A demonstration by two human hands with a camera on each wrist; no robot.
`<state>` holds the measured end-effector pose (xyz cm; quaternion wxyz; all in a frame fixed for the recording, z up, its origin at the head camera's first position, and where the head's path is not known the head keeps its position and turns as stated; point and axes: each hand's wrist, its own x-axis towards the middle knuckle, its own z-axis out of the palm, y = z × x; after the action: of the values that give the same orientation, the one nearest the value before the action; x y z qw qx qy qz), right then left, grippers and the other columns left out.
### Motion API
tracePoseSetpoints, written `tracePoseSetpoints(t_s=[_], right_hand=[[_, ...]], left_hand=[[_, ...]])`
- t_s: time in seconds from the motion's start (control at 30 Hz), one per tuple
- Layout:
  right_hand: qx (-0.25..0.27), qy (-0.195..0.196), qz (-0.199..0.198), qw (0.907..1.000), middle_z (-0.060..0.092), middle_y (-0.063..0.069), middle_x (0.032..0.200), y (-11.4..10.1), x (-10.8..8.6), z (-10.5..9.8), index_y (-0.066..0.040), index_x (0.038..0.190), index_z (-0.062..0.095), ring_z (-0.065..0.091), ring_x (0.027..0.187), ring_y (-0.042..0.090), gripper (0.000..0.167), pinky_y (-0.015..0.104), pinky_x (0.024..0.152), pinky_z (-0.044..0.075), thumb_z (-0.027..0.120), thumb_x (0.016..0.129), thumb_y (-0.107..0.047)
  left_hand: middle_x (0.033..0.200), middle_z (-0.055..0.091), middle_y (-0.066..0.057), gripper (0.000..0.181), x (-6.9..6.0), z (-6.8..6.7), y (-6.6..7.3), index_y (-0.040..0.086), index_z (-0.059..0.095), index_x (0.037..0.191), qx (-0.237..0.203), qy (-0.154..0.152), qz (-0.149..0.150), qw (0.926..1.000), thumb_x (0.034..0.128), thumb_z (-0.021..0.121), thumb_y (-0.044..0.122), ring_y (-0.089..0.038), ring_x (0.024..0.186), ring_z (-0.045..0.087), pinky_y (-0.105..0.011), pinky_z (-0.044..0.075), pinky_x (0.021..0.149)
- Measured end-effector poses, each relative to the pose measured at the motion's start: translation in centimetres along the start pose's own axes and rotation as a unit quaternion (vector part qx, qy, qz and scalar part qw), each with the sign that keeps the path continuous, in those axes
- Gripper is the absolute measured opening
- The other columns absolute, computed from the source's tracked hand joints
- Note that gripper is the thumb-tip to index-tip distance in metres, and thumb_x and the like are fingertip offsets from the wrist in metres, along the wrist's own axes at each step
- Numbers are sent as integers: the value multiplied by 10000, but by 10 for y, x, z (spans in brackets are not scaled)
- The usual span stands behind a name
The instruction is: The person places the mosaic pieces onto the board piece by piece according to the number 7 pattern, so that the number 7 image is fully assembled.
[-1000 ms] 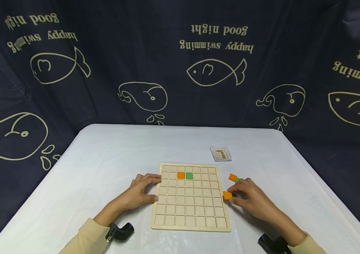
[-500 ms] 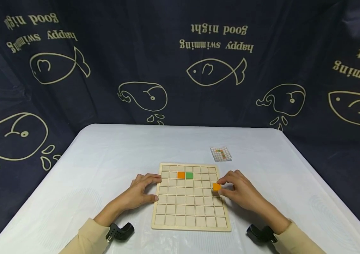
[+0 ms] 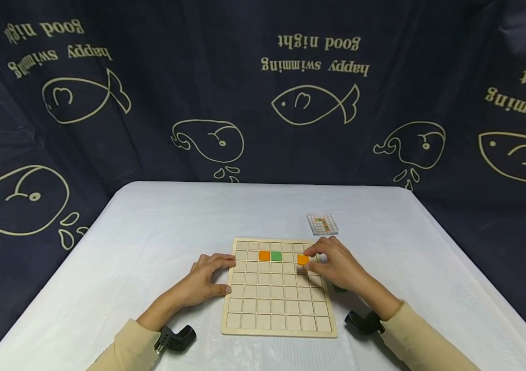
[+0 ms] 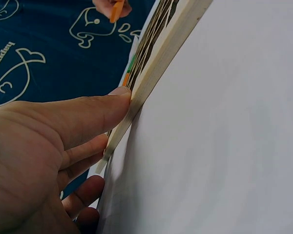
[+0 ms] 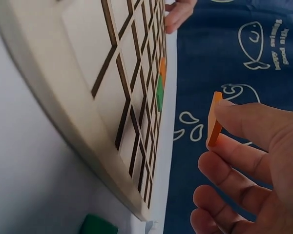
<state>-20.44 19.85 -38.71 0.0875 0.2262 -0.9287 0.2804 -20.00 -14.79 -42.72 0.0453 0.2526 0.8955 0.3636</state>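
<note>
Orange tile [image 3: 302,259], pinched by right hand [image 3: 337,264]

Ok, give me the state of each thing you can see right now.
Left hand: touching the board's left edge
Right hand: pinching a tile
Held orange tile: raised above the board
Board: lying on the table
Second orange tile: set in a square
Green tile: set beside it
Card: printed side up
Dark green piece: off the board, partly visible
</note>
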Motion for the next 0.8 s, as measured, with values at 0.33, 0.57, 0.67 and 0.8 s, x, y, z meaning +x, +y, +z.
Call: tracePoseSetpoints(t_s=[0.33,0.57,0.67,0.8], right_hand=[[189,-266,100,9994,637,-25,962,-2,15,6,-142,1022,701,544,973,202,197,434,929,419,699,839,-217],[301,-398,49,9987,637,-13,957,-2,24,11,-154,1039,700,528,947,209,202,354,794,430,691,851,-228],[343,-475,43,9983,637,-13,955,-3,28,12,-153,1038,701,518,950,195,204,350,795,433,692,851,-235],[351,-566,101,9977,626,-40,939,-5,32,15,-165,1039,700,492,923,158,197,329,775,421,687,854,-232]], left_hand=[[1439,438,70,561,0,0,0,159,550,1305,-130,-39,-65,9999,790,742,274,-179,1195,336,-466,226,970],[1437,441,71,562,-1,-1,1,159,550,1306,-67,-30,-32,10000,790,743,271,-167,1171,345,-449,238,955],[1438,441,71,562,-1,-1,1,159,551,1304,-85,-31,-42,9999,788,744,271,-174,1181,342,-459,233,961],[1439,441,65,562,-1,0,1,155,553,1301,-133,-28,-57,9999,785,745,265,-191,1196,337,-478,219,972]])
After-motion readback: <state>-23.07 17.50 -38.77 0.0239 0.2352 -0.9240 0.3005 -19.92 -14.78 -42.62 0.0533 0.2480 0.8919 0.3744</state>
